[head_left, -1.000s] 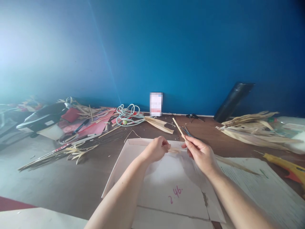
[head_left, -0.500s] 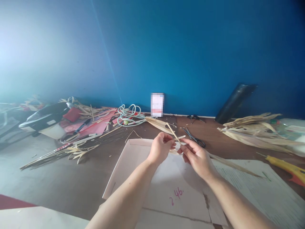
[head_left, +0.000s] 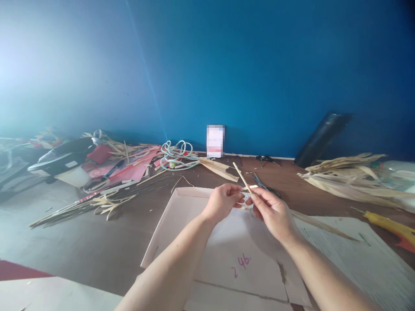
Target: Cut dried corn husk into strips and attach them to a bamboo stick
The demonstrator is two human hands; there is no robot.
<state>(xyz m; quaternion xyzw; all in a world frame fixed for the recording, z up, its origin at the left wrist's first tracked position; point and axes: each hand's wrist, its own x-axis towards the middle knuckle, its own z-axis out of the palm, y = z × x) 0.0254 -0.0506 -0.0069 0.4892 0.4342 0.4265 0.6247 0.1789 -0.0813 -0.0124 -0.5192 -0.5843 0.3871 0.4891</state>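
Both of my hands meet above a white cardboard sheet [head_left: 181,224] marked "2.46" in pink. My right hand [head_left: 274,214] pinches a thin pale strip of dried husk [head_left: 241,175] that sticks up and away to the left. My left hand [head_left: 222,201] is closed on the lower end of the same strip bundle, its fingertips touching those of the right. A short cross piece shows between the two thumbs.
Scissors [head_left: 264,188] lie just beyond my hands. Dried husks [head_left: 350,179] pile at the right, beside a yellow glue gun [head_left: 391,224] and printed paper [head_left: 356,255]. At left lie thin wires [head_left: 97,203], red paper [head_left: 129,170], a coiled cable [head_left: 177,155]. A black roll [head_left: 320,138] leans on the blue wall.
My left hand rose from a loose fist to meet the right, and the strip tilted left, then back upright. The view shifted slightly, uncovering the scissors.
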